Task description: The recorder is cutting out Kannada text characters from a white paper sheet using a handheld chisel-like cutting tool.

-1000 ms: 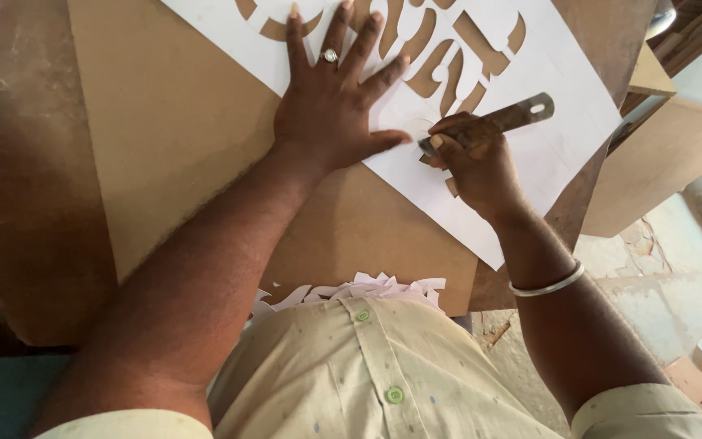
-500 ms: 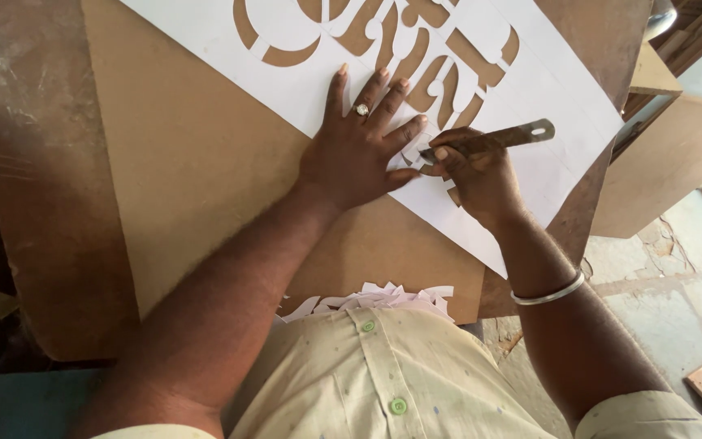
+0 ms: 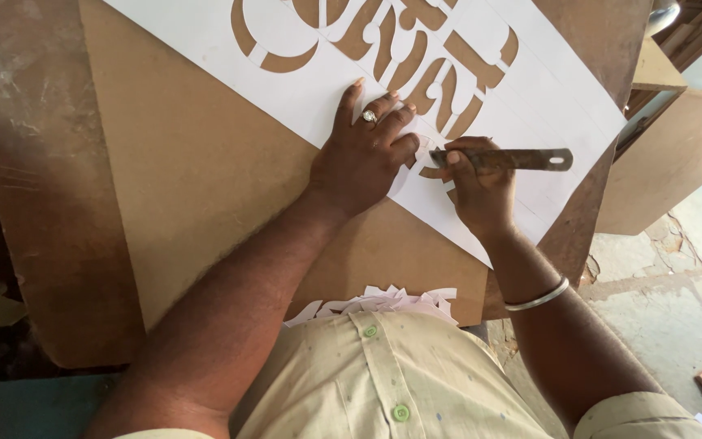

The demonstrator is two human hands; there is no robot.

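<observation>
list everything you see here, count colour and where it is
paper stencil sheet: one, white with cut-out shapes, across the board's top
board: one, tan, under the sheet
workbench: one, dark brown, beneath the board
metal blade tool: one, grey, over the sheet's right part
paper offcuts: a pile, white, at the board's near edge
wooden box: one, light brown, right of the bench
left hand: ring on, flat on the sheet
right hand: bangle on wrist, gripping the tool

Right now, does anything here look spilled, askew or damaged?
Only a heap of white paper scraps at the near edge of the brown board. The white sheet lies flat under the left hand; the right hand grips a metal blade. Nothing looks damaged.
</observation>
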